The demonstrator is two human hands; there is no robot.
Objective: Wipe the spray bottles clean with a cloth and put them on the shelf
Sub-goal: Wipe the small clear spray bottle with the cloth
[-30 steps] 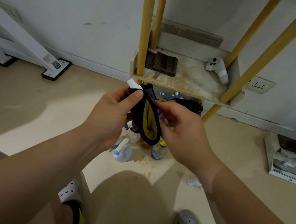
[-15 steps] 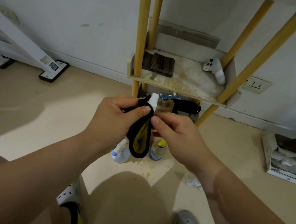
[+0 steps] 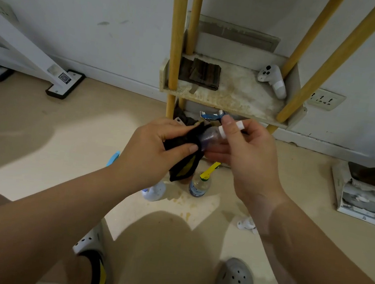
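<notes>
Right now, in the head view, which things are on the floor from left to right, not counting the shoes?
White stand foot with a QR label → white spray bottle → clear spray bottle with a yellow trigger → small white piece → torn white box

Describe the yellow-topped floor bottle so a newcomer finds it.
Start at the yellow-legged shelf against the wall. On the floor before it stands a clear bottle with a yellow sprayer; the white bottle to its left has a blue one.
</notes>
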